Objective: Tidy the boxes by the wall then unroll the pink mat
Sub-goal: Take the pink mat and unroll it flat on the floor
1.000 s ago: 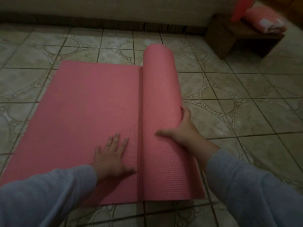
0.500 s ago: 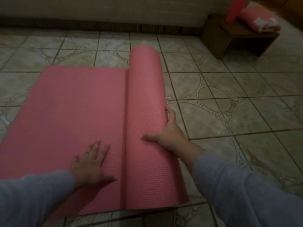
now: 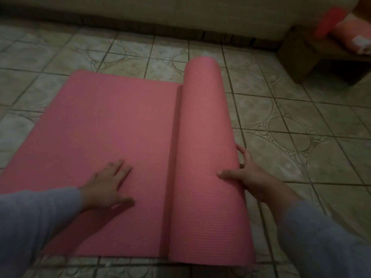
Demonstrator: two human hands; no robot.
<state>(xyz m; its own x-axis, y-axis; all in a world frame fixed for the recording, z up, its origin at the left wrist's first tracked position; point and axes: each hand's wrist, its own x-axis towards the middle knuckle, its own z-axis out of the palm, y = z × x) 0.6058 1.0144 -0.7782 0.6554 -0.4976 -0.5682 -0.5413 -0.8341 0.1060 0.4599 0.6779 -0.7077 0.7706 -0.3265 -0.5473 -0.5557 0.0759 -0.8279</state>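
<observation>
The pink mat (image 3: 112,133) lies partly unrolled on the tiled floor, its flat part spreading left. The part that is still rolled (image 3: 204,121) forms a thick tube running from the near edge toward the wall. My left hand (image 3: 108,187) presses flat on the unrolled part, fingers straight and spread. My right hand (image 3: 247,173) grips the right side of the roll, thumb on top and fingers curled round its far side. No boxes are visible along the wall.
A low brown wooden bench (image 3: 313,55) stands at the back right, carrying a pink folded bundle (image 3: 353,39) and a red object (image 3: 327,23). A pale wall (image 3: 160,13) with a dark base strip runs across the back. Patterned tiles (image 3: 301,127) extend right of the roll.
The roll has shifted rightward under my right hand, so more flat mat shows on the left. My left hand stays pressed on the flat part. The view has swung a little.
</observation>
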